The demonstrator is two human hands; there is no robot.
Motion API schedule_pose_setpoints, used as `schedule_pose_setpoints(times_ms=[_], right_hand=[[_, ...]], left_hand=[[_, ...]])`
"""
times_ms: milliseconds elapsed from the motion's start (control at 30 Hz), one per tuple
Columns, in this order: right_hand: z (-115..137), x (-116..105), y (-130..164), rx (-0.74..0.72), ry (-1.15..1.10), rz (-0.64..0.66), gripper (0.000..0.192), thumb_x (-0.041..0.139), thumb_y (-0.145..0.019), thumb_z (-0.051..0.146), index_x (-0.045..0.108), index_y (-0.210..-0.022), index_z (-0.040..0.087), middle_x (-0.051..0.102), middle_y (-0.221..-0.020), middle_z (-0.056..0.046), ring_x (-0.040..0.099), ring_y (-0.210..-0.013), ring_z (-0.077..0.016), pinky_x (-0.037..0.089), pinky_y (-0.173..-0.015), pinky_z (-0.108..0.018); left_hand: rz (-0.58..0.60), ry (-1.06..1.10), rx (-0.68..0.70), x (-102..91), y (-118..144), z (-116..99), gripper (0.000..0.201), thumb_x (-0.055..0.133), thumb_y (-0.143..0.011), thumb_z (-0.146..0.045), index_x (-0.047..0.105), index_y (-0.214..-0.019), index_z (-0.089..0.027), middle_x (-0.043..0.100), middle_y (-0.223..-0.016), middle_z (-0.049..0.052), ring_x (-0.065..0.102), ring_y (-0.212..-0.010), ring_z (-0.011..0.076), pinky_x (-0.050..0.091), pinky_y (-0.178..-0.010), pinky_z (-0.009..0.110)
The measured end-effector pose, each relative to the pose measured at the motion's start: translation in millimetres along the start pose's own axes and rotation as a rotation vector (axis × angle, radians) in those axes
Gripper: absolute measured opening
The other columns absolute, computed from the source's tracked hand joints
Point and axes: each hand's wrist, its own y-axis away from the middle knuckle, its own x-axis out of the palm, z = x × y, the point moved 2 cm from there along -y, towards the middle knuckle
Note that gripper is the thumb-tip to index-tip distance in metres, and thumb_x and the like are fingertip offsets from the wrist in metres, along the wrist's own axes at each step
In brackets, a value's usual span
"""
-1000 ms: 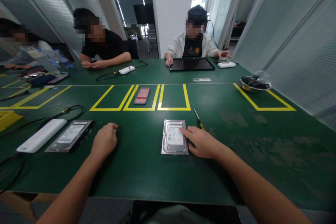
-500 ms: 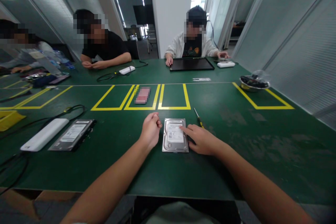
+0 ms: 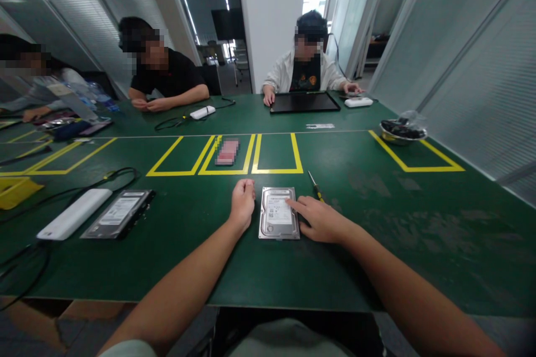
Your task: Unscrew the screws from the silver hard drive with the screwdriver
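Observation:
A silver hard drive [image 3: 278, 228] lies flat on the green table in front of me, its white label facing up. My right hand [image 3: 321, 220] rests at the drive's right side, index finger stretched onto the label and thumb near the lower right edge. Just left of the drive, apart from it, my left hand [image 3: 243, 203] is closed with curled fingers; whatever may be inside is hidden. Beyond my right hand lies a screwdriver [image 3: 318, 192] with a yellow and black handle, its shaft pointing away from me.
Another hard drive [image 3: 119, 213] lies at left beside a white power strip [image 3: 75, 213] with black cables. Yellow tape frames [image 3: 278, 171] mark the table; one surrounds a pink blurred item [image 3: 227, 152]. A bowl of dark items [image 3: 402, 131] stands far right. Several people sit opposite, one holding a dark panel [image 3: 305, 101].
My left hand has turned slightly, its fingers still curled. My right index finger stays on the drive's label. The whole view has shifted a little.

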Motion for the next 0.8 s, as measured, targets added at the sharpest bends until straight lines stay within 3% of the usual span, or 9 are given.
schedule_pose_setpoints(times_ms=[233,500,800], right_hand=[[1.7,-1.8,1.2,-0.001,-0.002,-0.007,0.063,0.052,-0.086,0.021,0.041,-0.146,0.008,0.057,-0.115,-0.019,0.055,-0.102,-0.0278,0.047,-0.092,-0.043],[0.3,-0.9,0.6,-0.002,-0.032,-0.008,0.064,0.053,-0.085,0.021,0.041,-0.146,0.008,0.057,-0.114,-0.019,0.055,-0.101,-0.0272,0.047,-0.092,-0.043],[-1.2,-8.4,2.1,0.027,-0.094,-0.035,0.06,0.056,-0.084,0.021,0.047,-0.143,0.012,0.056,-0.12,-0.016,0.055,-0.108,-0.0262,0.046,-0.099,-0.042]], left_hand=[[0.035,0.013,-0.004,-2.6,-3.6,4.2,0.027,0.061,-0.085,-0.042,0.058,-0.077,-0.016,0.047,-0.058,-0.004,0.042,-0.052,0.0092,0.033,-0.05,0.022],[0.074,-0.029,-0.013,-2.1,-0.8,-0.2,0.023,0.071,-0.072,-0.029,0.066,-0.087,-0.013,0.062,-0.072,0.001,0.051,-0.062,0.0105,0.039,-0.058,0.023],[0.098,-0.075,0.001,-2.6,0.1,-0.5,0.022,0.068,-0.075,-0.03,0.067,-0.09,-0.014,0.063,-0.075,0.001,0.054,-0.066,0.0122,0.041,-0.065,0.025]])
